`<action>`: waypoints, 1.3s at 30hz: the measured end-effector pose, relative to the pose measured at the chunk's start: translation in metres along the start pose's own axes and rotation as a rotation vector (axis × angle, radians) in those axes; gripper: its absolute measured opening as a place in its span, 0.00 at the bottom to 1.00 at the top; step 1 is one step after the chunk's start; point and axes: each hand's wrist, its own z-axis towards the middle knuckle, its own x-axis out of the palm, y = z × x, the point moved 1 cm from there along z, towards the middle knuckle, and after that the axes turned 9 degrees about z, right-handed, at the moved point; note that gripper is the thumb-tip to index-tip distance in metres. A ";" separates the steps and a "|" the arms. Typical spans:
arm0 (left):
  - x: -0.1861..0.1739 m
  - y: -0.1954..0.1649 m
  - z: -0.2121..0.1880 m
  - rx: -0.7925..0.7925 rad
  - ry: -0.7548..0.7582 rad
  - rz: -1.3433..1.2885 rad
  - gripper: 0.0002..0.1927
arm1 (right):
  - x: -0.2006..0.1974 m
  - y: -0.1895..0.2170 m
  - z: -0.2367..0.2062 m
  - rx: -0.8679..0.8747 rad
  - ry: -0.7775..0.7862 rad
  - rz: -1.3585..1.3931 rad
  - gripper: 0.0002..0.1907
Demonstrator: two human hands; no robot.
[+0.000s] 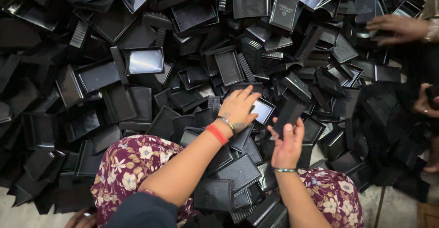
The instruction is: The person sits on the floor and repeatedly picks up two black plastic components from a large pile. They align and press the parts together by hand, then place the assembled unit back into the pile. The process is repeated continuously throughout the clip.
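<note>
The right hand point(287, 142) is gripping a narrow black moulded-plastic tray piece point(289, 113) by its lower end, its long axis standing nearly upright in the view and leaning slightly right at the top; it is looking matte, dark and apparently ribbed, though detail is hard to make out. The left hand point(238, 107) is lying fingers-spread over a shallow black rectangular plastic tray with a glossy floor point(264, 110), touching it rather than closing on it, atop the heap of black plastic trays point(137, 72).
</note>
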 end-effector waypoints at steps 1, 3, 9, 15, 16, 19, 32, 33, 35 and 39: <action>0.002 0.000 0.000 -0.005 0.097 0.049 0.33 | -0.002 0.001 0.002 0.008 -0.070 -0.001 0.23; 0.004 -0.001 -0.001 -0.010 0.292 0.145 0.36 | -0.004 0.004 0.007 0.057 -0.138 0.039 0.21; 0.011 0.006 0.002 -0.070 0.402 0.164 0.13 | -0.002 0.011 0.006 0.080 -0.076 0.080 0.21; 0.037 0.003 -0.003 -0.459 0.192 -0.955 0.18 | 0.002 0.013 -0.001 0.157 0.174 0.262 0.25; 0.036 0.000 -0.005 -0.380 0.150 -0.791 0.23 | 0.003 0.012 -0.002 0.177 0.246 0.282 0.25; 0.024 -0.006 -0.005 -0.235 0.172 -0.751 0.39 | 0.001 0.008 -0.005 0.197 0.247 0.118 0.28; -0.007 0.000 0.009 -0.295 0.516 -1.357 0.41 | -0.012 0.022 0.006 0.407 0.351 0.526 0.30; -0.006 0.000 0.009 -0.304 0.454 -1.312 0.40 | -0.013 0.021 0.005 0.261 0.287 0.358 0.29; -0.005 -0.003 0.009 -0.309 0.420 -1.376 0.41 | -0.013 0.019 0.003 0.054 0.243 0.090 0.27; -0.012 -0.012 0.006 -0.282 0.507 -1.175 0.50 | -0.009 0.019 -0.005 -0.183 0.340 -0.406 0.25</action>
